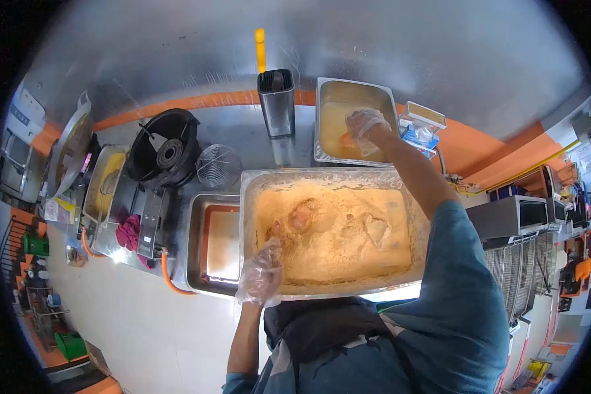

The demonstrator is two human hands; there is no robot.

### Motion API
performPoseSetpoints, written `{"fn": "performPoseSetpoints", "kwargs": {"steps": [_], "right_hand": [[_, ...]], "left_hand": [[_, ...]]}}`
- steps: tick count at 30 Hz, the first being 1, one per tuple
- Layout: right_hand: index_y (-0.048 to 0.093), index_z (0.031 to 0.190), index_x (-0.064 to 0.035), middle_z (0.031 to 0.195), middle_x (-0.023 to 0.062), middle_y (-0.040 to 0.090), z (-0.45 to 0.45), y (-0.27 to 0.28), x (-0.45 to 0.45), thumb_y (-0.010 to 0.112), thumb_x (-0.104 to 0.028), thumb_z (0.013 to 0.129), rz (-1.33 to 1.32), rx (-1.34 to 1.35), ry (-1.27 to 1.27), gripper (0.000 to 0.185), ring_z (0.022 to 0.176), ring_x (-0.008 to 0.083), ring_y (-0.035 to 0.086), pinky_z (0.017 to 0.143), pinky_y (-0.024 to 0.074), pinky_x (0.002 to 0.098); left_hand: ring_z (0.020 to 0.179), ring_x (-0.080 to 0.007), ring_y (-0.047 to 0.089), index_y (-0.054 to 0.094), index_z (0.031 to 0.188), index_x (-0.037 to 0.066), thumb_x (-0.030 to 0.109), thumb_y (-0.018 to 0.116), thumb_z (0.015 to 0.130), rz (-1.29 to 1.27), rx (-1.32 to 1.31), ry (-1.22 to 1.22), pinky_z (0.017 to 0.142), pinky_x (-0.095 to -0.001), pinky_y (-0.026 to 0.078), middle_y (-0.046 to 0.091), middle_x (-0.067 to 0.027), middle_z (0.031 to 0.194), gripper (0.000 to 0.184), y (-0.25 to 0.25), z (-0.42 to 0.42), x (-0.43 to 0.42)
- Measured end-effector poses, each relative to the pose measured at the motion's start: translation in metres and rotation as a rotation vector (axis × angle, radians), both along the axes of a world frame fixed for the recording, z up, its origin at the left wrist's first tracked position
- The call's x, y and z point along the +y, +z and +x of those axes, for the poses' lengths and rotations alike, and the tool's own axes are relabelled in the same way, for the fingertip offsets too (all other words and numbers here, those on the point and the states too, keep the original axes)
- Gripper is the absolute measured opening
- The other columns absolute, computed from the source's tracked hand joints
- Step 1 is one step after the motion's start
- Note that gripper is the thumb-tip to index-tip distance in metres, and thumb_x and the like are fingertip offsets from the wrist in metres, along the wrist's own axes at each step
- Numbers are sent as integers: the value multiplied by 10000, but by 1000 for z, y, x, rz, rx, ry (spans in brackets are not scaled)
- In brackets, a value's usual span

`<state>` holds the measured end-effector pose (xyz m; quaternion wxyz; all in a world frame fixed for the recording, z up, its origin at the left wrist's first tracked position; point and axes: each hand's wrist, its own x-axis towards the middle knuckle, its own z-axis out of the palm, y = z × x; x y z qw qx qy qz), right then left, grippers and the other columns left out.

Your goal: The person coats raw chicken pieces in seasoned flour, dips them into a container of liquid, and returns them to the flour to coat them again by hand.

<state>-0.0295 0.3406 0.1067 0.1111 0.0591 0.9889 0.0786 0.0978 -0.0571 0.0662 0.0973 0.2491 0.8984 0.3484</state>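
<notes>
A large metal tray (328,292) full of orange-tan flour lies in front of me. Two pieces of meat rest in the flour at its left; one (301,218) is pinkish and partly coated. My left hand (261,272), in a clear plastic glove, is at the tray's left side, its fingers bent against the lower coated piece (275,231). My right hand (366,126), gloved too, reaches into a deep metal pan (320,98) of pale yellowish liquid behind the tray. Its fingers are closed around an orange-pink piece (348,140) at the liquid's surface.
Left of the tray is a steel pan (194,246) with reddish liquid. Behind it are a round wire strainer (218,165), a black burner (165,148) and a tall metal holder (278,108). A scale (426,115) stands right of the deep pan.
</notes>
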Motion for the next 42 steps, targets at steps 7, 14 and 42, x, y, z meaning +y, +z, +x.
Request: {"fn": "performPoseSetpoints", "kwargs": {"steps": [7,14,42], "right_hand": [[635,911,-45,969,149,603,-5,-5,12,628,-197,668,-26,-53,-74,287,923,276,579,754,473,368],[637,884,-35,955,160,601,-12,-28,38,621,-301,652,24,62,-3,353,925,272,577,778,462,367],[624,729,1,794,205,600,220,-79,-139,521,-275,668,-607,-184,-89,301,772,325,583,694,449,395]], "left_hand": [[793,-256,608,542,1043,10,35,503,695,223,101,-40,647,-314,484,612,-153,887,351,-16,-1,-5],[824,-239,601,505,1084,31,60,492,726,75,120,-84,650,-293,482,598,-147,942,360,-18,-3,-8],[833,-276,576,581,886,17,53,429,761,81,-16,-545,763,-347,464,580,-163,889,199,-62,-28,138]]}}
